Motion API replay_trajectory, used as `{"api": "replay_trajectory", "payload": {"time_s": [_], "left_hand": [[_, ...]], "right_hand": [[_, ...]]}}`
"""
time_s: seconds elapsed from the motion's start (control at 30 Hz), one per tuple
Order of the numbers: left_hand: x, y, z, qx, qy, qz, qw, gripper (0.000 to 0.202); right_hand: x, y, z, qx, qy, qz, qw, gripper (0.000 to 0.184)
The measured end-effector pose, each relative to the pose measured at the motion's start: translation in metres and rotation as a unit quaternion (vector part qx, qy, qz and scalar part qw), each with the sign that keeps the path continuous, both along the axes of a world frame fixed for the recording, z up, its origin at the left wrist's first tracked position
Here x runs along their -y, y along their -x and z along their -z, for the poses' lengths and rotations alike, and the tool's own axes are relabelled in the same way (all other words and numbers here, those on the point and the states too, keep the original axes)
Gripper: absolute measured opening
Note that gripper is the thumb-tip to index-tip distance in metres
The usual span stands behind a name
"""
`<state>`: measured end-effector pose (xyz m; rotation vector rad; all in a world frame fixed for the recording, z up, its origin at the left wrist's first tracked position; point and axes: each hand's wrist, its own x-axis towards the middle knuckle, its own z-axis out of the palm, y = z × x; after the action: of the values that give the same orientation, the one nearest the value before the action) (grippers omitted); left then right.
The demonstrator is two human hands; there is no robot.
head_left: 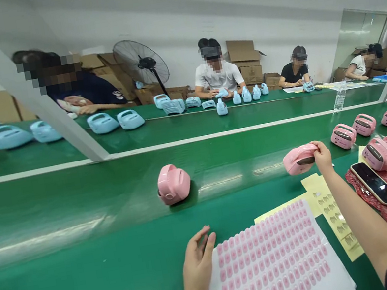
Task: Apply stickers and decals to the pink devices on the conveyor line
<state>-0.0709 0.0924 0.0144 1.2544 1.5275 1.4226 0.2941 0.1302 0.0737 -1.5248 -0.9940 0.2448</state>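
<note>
The green tabletop [72,286] spans the lower frame, with a sheet of pink stickers [266,262] at bottom centre. Right of centre is a pink case [298,160]; its glossy shell could slip and get scuffed if the one-ended grip loosens. The left hand [198,264], loosely curled and empty, lies at the sheet's left edge, contact unclear; the right hand [323,158] pinches the case's right end.
</note>
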Motion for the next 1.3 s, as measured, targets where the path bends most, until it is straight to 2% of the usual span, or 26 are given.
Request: {"api": "replay_trajectory", "payload": {"time_s": [0.1, 0.13, 0.2, 0.23, 0.27, 0.33, 0.4, 0.47, 0.5, 0.57, 0.63, 0.67, 0.7, 0.77, 0.87, 0.93, 1.0, 1.1, 1.23, 1.3], "left_hand": [[0.016, -0.013, -0.011, -0.023, -0.093, 0.016, 0.995, 0.042], [0.025, -0.022, -0.015, 0.000, -0.104, 0.038, 0.994, 0.042], [0.046, -0.045, -0.020, 0.123, -0.050, 0.133, 0.982, 0.050], [0.056, -0.057, -0.021, 0.211, 0.002, 0.198, 0.957, 0.057], [0.066, -0.069, -0.019, 0.292, 0.060, 0.261, 0.918, 0.060], [0.079, -0.088, -0.013, 0.396, 0.179, 0.382, 0.815, 0.064], [0.086, -0.097, -0.003, 0.466, 0.224, 0.444, 0.731, 0.064], [0.087, -0.096, 0.006, 0.522, 0.214, 0.455, 0.689, 0.060], [0.086, -0.093, 0.010, 0.544, 0.205, 0.450, 0.677, 0.059], [0.083, -0.084, 0.015, 0.575, 0.197, 0.434, 0.665, 0.054], [0.078, -0.074, 0.018, 0.599, 0.180, 0.413, 0.662, 0.044], [0.075, -0.070, 0.020, 0.611, 0.166, 0.401, 0.663, 0.039], [0.072, -0.068, 0.022, 0.622, 0.154, 0.393, 0.659, 0.037], [0.067, -0.066, 0.026, 0.646, 0.133, 0.388, 0.643, 0.041], [0.065, -0.072, 0.030, 0.678, 0.093, 0.408, 0.605, 0.052], [0.066, -0.077, 0.030, 0.689, 0.049, 0.430, 0.582, 0.052], [0.068, -0.080, 0.030, 0.686, 0.021, 0.447, 0.574, 0.050], [0.070, -0.080, 0.032, 0.667, 0.045, 0.436, 0.602, 0.051], [0.071, -0.076, 0.035, 0.636, 0.138, 0.353, 0.672, 0.051], [0.072, -0.077, 0.035, 0.622, 0.155, 0.325, 0.695, 0.051]], "right_hand": [[0.031, 0.033, -0.010, -0.061, -0.023, -0.085, 0.994, 0.014], [0.042, 0.047, -0.013, -0.144, -0.042, -0.157, 0.976, 0.010], [0.063, 0.078, -0.019, -0.275, -0.040, -0.270, 0.922, 0.013], [0.071, 0.093, -0.021, -0.313, -0.033, -0.304, 0.899, 0.014], [0.079, 0.106, -0.022, -0.340, -0.030, -0.331, 0.880, 0.015], [0.090, 0.125, -0.023, -0.363, -0.029, -0.363, 0.858, 0.016], [0.097, 0.132, -0.025, -0.372, -0.026, -0.404, 0.835, 0.026], [0.104, 0.130, -0.028, -0.412, -0.055, -0.428, 0.803, 0.034], [0.108, 0.129, -0.031, -0.453, -0.082, -0.431, 0.776, 0.029], [0.118, 0.126, -0.039, -0.553, -0.135, -0.436, 0.697, 0.021], [0.129, 0.128, -0.048, -0.631, -0.152, -0.452, 0.612, 0.033], [0.134, 0.131, -0.053, -0.652, -0.149, -0.462, 0.582, 0.037], [0.139, 0.135, -0.057, -0.665, -0.146, -0.470, 0.563, 0.039], [0.147, 0.142, -0.063, -0.678, -0.139, -0.476, 0.543, 0.041], [0.152, 0.148, -0.067, -0.685, -0.137, -0.475, 0.535, 0.042], [0.153, 0.149, -0.068, -0.680, -0.136, -0.473, 0.544, 0.043], [0.154, 0.148, -0.068, -0.670, -0.132, -0.467, 0.562, 0.044], [0.155, 0.148, -0.067, -0.636, -0.122, -0.446, 0.617, 0.045], [0.155, 0.145, -0.059, -0.546, -0.101, -0.410, 0.724, 0.046], [0.154, 0.143, -0.052, -0.488, -0.099, -0.387, 0.776, 0.045]]}}
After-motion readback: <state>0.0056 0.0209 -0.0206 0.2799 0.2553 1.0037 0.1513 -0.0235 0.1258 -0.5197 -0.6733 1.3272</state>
